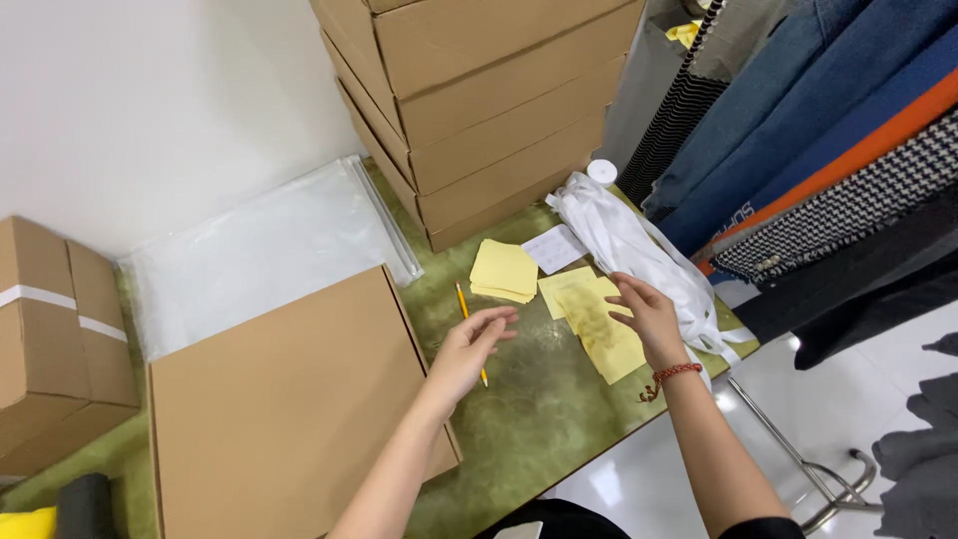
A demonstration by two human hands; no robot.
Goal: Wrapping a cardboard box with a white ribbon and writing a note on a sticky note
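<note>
My left hand (469, 349) hovers open over the green table (529, 419), fingers spread, just above a yellow pencil (466, 309). My right hand (647, 317), with a red bracelet on the wrist, rests its fingertips on a long yellow paper sheet (611, 339) lying on the table. A stack of small yellow papers (504, 269) sits just beyond the pencil, and a white slip (555, 248) lies behind it.
A flat cardboard box (284, 399) lies at the left, with clear plastic bags (249, 250) behind it. Stacked cardboard boxes (479, 100) rise at the back. White ribbon bundle (639, 255) and hanging clothes (828, 150) are at the right. Another box (50, 329) stands far left.
</note>
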